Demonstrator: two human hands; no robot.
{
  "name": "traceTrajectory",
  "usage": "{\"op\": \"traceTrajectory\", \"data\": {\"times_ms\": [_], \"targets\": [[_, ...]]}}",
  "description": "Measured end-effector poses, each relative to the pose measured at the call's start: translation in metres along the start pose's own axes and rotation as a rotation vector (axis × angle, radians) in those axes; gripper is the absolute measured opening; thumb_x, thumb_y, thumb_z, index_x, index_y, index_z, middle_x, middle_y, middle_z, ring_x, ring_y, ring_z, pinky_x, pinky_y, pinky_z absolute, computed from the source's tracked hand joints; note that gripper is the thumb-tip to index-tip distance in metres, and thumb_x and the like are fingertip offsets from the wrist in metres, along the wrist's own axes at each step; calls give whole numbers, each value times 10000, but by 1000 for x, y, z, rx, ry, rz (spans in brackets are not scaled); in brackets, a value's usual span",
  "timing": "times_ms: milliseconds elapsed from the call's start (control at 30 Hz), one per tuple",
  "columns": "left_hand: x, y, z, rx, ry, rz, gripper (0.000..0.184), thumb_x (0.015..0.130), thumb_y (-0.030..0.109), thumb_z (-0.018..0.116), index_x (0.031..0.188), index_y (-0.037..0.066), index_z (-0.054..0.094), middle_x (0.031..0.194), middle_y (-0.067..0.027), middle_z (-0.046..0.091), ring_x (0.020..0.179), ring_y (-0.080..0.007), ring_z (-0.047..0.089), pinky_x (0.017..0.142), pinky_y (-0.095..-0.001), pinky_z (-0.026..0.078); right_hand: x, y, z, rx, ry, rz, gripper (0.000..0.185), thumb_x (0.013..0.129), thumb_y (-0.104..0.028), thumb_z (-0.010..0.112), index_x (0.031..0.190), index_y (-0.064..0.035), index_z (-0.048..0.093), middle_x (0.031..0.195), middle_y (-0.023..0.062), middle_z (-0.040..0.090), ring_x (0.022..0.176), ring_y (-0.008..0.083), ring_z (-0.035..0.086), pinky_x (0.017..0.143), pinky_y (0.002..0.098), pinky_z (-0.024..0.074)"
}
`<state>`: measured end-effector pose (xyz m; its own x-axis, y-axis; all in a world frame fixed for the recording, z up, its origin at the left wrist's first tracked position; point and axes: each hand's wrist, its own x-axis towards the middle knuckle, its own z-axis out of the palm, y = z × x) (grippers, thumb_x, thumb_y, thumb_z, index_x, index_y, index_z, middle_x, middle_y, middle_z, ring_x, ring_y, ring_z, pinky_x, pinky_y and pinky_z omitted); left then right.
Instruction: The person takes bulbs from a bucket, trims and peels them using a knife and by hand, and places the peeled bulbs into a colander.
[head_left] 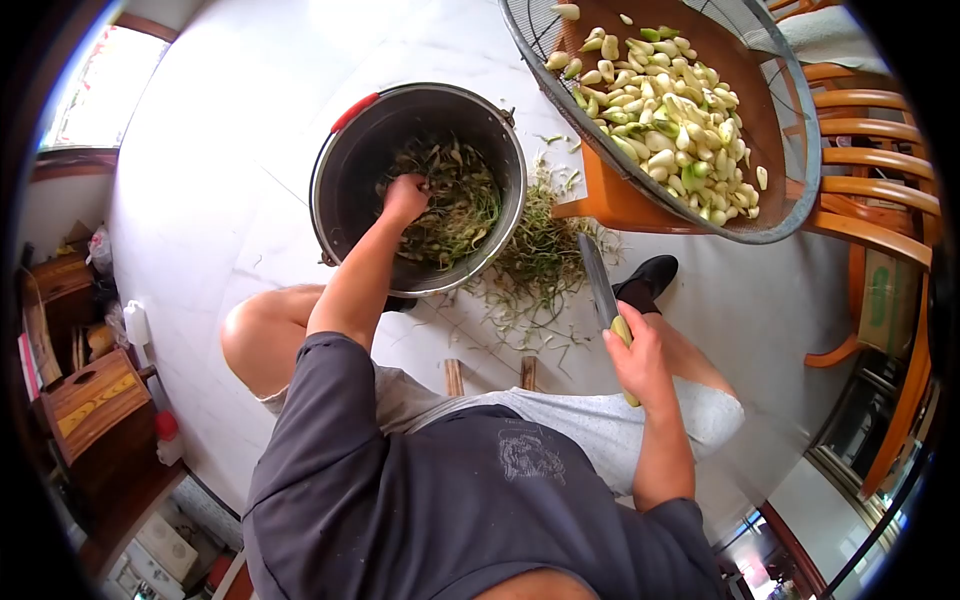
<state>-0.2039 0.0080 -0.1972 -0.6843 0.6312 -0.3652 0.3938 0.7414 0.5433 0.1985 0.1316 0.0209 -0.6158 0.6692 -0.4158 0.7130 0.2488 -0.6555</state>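
Left grip (407, 198) is resting among greens (465, 195) in the bucket (343, 190) — closure unclear; rightward, right grip (643, 355) is clasping a far-pointing knife (600, 285).

A single view is taken from the wearer's head, faced forward and steeply down through a wide lens, with the edges bent and the corners blacked out. The shirt (440, 490) is seen from very near at six o'clock. The bucket (342, 195) is looked into from above at eleven o'clock, farther off; the chair (872, 190) is caught near the rim at about half past two.
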Motion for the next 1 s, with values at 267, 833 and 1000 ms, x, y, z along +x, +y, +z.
{"op": "traceTrajectory", "data": {"times_ms": [267,833,1000], "targets": [[-72,71,-93,-493,22,27,280,744,138,743,943,-49,677,752,-37,653,662,-91,566,602,-247,452,-17,0,0,-3,68,-209,439,803,-160,633,1181,45,543,983,276,629,922,391,627,795,417,495],[-234,201,-55,-702,-421,358,245,840,88,596,1058,11,678,808,-38,668,700,-78,568,641,-236,458,-55,-21,-4,-150,492,-754,263,738,-69,676,996,-121,669,696,41,532,607,215,569,521,323,462],[-234,203,-42,-408,-307,574,257,794,19,552,1026,-31,651,825,-122,684,735,-144,623,678,-291,498,-57,-17,-5,-223,567,-762,253,740,-100,695,990,-126,671,672,27,497,597,200,551,502,318,455]]}}
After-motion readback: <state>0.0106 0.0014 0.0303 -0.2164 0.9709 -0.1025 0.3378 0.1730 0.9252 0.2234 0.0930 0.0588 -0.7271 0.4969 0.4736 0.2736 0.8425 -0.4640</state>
